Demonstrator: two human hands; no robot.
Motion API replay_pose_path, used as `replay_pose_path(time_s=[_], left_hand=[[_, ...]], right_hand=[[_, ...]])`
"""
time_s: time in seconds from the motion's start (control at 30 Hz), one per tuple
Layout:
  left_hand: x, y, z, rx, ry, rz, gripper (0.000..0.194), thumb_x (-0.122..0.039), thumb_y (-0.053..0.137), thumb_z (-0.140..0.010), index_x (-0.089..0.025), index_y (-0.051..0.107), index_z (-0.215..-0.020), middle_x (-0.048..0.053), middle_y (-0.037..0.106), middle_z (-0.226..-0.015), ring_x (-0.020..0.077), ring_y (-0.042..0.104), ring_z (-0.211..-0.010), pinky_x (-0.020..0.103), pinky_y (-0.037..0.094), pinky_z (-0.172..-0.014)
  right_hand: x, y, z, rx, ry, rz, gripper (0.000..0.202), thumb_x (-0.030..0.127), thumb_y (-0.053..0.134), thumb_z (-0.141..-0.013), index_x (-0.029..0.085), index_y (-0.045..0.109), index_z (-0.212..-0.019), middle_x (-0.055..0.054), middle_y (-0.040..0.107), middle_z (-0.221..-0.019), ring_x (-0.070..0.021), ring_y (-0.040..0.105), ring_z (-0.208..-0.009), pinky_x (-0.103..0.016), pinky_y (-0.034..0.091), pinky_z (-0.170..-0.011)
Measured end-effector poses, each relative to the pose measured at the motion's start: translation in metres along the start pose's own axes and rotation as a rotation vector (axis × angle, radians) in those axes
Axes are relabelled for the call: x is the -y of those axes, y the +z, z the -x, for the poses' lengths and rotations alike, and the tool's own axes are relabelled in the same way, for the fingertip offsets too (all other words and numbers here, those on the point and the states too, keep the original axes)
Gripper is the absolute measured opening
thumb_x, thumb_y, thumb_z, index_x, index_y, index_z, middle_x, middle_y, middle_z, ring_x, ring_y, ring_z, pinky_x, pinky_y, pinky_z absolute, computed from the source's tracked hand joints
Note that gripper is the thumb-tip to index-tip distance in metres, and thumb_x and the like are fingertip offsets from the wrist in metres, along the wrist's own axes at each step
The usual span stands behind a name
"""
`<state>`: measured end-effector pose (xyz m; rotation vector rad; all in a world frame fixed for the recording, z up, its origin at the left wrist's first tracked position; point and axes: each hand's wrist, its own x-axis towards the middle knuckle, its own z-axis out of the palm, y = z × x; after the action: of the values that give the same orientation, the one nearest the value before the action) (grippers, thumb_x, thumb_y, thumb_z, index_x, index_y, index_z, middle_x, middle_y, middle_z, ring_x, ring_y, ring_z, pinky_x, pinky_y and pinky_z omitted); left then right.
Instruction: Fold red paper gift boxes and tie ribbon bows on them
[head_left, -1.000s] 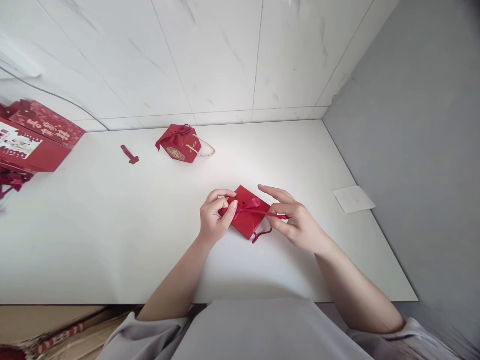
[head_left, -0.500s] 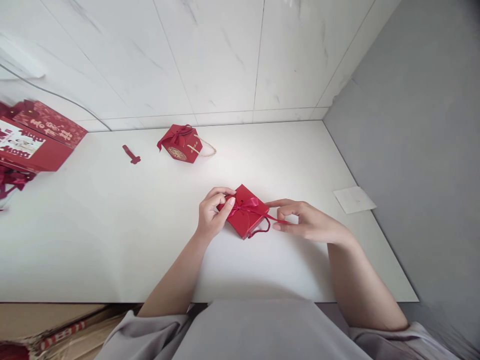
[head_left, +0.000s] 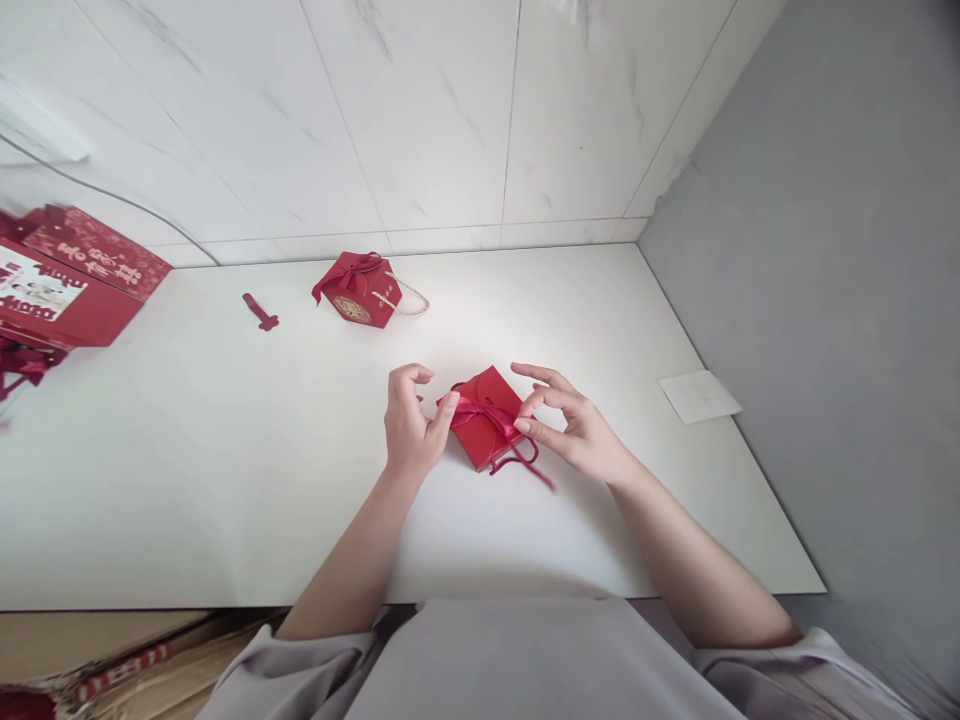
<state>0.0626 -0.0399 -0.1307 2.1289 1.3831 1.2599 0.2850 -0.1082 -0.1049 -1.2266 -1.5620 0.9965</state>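
Observation:
A small red gift box (head_left: 478, 448) lies on the white table, turned cornerwise, with a shiny crimson ribbon bow (head_left: 489, 412) across its top. My right hand (head_left: 574, 425) pinches the bow's right loop between thumb and a finger. One ribbon tail hangs over the box's lower right edge, close to a dark red cord handle (head_left: 534, 452). At the left, my left hand (head_left: 415, 425) has its thumb against the bow's left side, while its index finger curls apart from the thumb. Its other fingers are partly hidden.
Behind stands a red hexagonal box (head_left: 360, 290) with a bow and a gold rope handle. A dark red flat strip (head_left: 260, 312) lies left of it. Larger red boxes (head_left: 97, 310) fill the far left. A white paper (head_left: 699, 396) is near the table's right edge, beside a grey wall (head_left: 840, 300).
My right hand has let go of the ribbon tail and moved left onto the bow's right loop. The tail now droops. My left hand has loosened, its index finger lifting off the box.

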Motion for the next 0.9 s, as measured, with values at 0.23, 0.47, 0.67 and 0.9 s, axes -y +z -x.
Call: replay_pose_path(time_s=[0.23, 0.47, 0.67, 0.9], left_hand=[[0.007, -0.018, -0.006, 0.336, -0.157, -0.118, 0.051, -0.054, 0.056, -0.086, -0.018, 0.049, -0.051, 0.000, 0.051, -0.051, 0.0135, 0.044, -0.051, 0.029, 0.029, -0.052], [0.007, -0.026, -0.010, 0.722, -0.381, 0.436, 0.042, -0.048, 0.062, -0.086, -0.016, 0.064, -0.059, 0.002, 0.065, -0.063, 0.0172, 0.061, -0.065, 0.029, 0.044, -0.063], [0.005, -0.027, -0.010, 0.766, -0.392, 0.585, 0.038, -0.042, 0.062, -0.088, -0.016, 0.059, -0.059, 0.003, 0.066, -0.066, 0.0172, 0.062, -0.067, 0.030, 0.048, -0.069], [0.003, -0.027, -0.011, 0.821, -0.349, 0.567, 0.037, -0.040, 0.060, -0.089, -0.017, 0.057, -0.060, 0.002, 0.062, -0.067, 0.0168, 0.058, -0.065, 0.030, 0.043, -0.062]], right_hand=[[0.003, 0.002, 0.001, 0.017, 0.039, -0.003, 0.020, 0.043, 0.064, -0.089, 0.030, 0.062, -0.105, -0.005, 0.044, -0.150, -0.0254, 0.036, -0.142, -0.049, 0.031, -0.116], [0.003, 0.004, 0.000, 0.036, 0.029, 0.000, 0.015, 0.039, 0.062, -0.091, 0.026, 0.065, -0.084, -0.004, 0.047, -0.146, -0.0252, 0.036, -0.142, -0.049, 0.030, -0.116], [-0.004, 0.001, -0.002, 0.039, 0.073, -0.107, 0.024, 0.041, 0.059, -0.093, 0.024, 0.062, -0.077, -0.005, 0.049, -0.143, -0.0247, 0.041, -0.138, -0.044, 0.036, -0.111], [-0.007, -0.003, -0.003, 0.033, 0.152, -0.192, 0.030, 0.046, 0.056, -0.094, 0.023, 0.058, -0.074, -0.004, 0.047, -0.144, -0.0256, 0.044, -0.135, -0.044, 0.037, -0.109]])
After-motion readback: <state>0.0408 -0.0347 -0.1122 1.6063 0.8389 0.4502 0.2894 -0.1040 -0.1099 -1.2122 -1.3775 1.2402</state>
